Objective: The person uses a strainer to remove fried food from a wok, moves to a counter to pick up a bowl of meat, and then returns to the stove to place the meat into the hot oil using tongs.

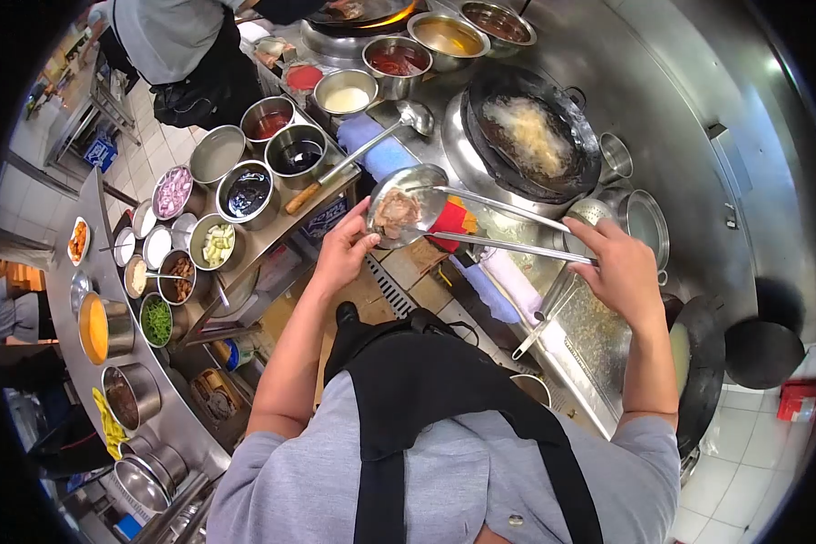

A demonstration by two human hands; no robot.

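Note:
My right hand [615, 263] grips the long handle of a steel ladle [408, 207], held level over the counter edge. Pale brown pieces of meat lie in the ladle's bowl. My left hand [346, 247] touches the near rim of that bowl with fingers bent, thumb up against it. A second long steel handle [503, 208] runs just above the one I hold, towards the wok. The black wok [528, 136], holding bubbling pale oil or batter, sits on the burner beyond the ladle.
A wooden-handled ladle [354, 159] lies across sauce bowls [295, 150]. Bowls of red sauce [397, 60], broth [448, 38] and white paste [345, 93] stand behind. Ingredient tubs [159, 319] line the left shelf. Another person [177, 45] works at the far stove. A dark pan [698, 363] sits at right.

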